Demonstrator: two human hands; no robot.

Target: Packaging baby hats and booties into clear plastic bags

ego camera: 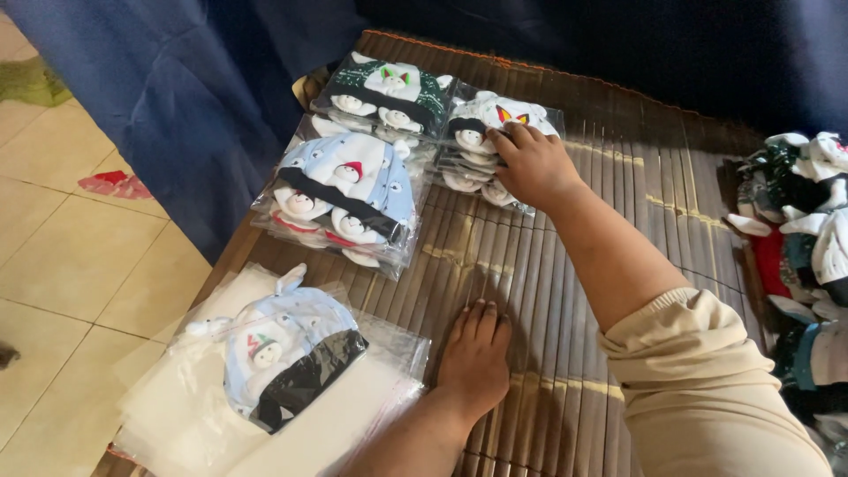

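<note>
My right hand [530, 163] reaches to the back of the slatted bamboo table [609, 185] and lies with its fingers on top of a stack of bagged white baby hats [481, 119]. My left hand [477, 353] lies flat, palm down, on the slats, holding nothing. Just left of it is a light-blue and black hat [278, 353], resting on a pile of clear plastic bags [177, 406]. Two more stacks of bagged hats stand nearby: a light-blue one [349, 190] and a dark green one [384, 93].
A heap of loose unbagged hats [804, 230] in white, red and green sits at the table's right edge. A dark blue curtain [177, 79] hangs behind and to the left. Tiled floor [71, 256] lies below the table's left edge.
</note>
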